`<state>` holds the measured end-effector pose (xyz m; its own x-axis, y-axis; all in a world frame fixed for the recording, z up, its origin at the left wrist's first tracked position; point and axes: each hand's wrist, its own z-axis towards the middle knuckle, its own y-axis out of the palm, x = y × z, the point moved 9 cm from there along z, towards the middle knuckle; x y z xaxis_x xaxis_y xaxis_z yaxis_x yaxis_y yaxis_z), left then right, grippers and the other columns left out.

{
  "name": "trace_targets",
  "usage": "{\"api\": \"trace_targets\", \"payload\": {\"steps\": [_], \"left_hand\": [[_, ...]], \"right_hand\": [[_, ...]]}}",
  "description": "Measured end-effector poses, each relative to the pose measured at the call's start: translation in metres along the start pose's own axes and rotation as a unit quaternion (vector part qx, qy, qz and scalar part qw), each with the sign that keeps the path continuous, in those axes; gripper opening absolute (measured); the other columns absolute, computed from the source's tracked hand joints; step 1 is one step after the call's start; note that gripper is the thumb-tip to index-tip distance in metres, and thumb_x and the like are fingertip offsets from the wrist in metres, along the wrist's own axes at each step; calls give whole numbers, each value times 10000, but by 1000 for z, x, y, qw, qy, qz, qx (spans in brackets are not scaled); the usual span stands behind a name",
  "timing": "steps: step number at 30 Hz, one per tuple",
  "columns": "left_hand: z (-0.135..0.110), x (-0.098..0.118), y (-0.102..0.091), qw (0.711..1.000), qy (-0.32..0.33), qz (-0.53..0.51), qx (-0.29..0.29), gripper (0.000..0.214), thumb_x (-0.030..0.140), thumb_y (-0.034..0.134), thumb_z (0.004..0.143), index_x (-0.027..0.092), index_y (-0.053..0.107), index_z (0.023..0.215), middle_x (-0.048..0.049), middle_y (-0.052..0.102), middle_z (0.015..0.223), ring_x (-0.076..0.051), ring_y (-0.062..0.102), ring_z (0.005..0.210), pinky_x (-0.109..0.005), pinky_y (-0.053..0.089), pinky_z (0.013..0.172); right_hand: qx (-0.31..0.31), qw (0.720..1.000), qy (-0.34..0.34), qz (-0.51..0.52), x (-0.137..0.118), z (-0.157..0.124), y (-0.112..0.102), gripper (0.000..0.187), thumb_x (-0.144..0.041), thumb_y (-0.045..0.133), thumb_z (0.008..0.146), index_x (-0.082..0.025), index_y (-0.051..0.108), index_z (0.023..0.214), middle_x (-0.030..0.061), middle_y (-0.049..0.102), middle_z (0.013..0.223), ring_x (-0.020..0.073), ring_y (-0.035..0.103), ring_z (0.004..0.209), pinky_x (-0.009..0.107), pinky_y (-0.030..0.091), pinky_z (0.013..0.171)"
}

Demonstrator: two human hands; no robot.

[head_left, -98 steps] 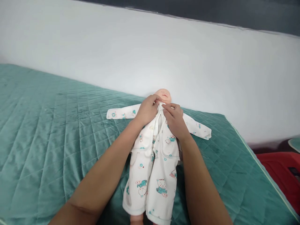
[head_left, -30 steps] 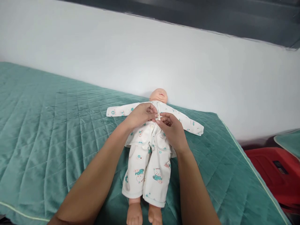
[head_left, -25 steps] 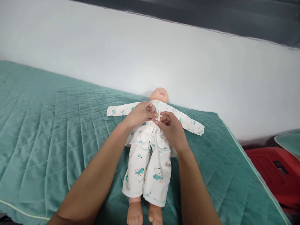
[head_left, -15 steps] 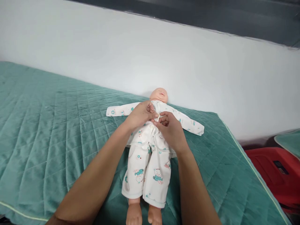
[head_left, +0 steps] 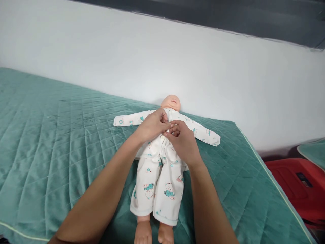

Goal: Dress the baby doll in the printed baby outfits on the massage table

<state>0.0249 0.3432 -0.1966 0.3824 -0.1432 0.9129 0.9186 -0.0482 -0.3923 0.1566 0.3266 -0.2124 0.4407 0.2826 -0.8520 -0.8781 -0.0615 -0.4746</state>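
A baby doll (head_left: pixel 171 102) lies on its back, its feet toward me. It wears a white printed pajama top (head_left: pixel 206 136) with the sleeves spread out, and matching trousers (head_left: pixel 166 196). Over the chest, my left hand (head_left: pixel 155 124) pinches the front edge of the top. My right hand (head_left: pixel 183 139) meets it from the other side, thumb and fingers closed on the same edge. The fingertips of both hands touch or nearly touch. What lies between them is mostly hidden. One small button (head_left: pixel 162 137) shows just below on the front.
A green quilted cover (head_left: pixel 63 135) spreads under the doll, its piped edge running down at the right. Behind the doll's head rises a white wall (head_left: pixel 127 57). A red plastic object (head_left: pixel 291 186), perhaps a stool, stands beyond the right edge.
My fingertips have drawn closer together over the front edge of the top, covering the light cloth that showed between them. The doll lies as before; the view has shifted slightly.
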Motion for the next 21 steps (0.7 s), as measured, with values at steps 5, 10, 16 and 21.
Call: {"api": "trace_targets", "payload": {"steps": [5,10,16,21], "left_hand": [[0,1,2,999,6,-42,-12,183,217,676,776,194,499,812,35,563,710,-95,506,605,-225,348,553],[1,-1,4,995,8,-102,-13,179,160,668,761,188,493,789,46,527,685,-80,488,572,-220,355,540],[1,-1,3,976,14,-215,-5,233,122,671,721,190,448,744,56,510,658,-66,474,533,-218,361,517],[1,-5,2,966,3,-260,-4,262,131,681,693,195,434,754,67,511,599,-57,425,513,-206,328,511]], "right_hand": [[0,1000,7,-21,1,0,1,466,-294,695,819,-252,558,1262,-28,677,862,136,585,732,304,449,742],[2,1000,9,-18,1,-1,0,547,-311,704,817,-261,532,1334,-28,680,857,141,585,728,312,456,739],[9,999,11,28,8,1,-3,560,-372,739,797,-270,551,1314,-25,678,867,133,577,717,289,456,686],[6,999,-1,47,8,3,-5,533,-356,732,800,-262,560,1296,-25,677,867,120,566,703,280,457,693]]}}
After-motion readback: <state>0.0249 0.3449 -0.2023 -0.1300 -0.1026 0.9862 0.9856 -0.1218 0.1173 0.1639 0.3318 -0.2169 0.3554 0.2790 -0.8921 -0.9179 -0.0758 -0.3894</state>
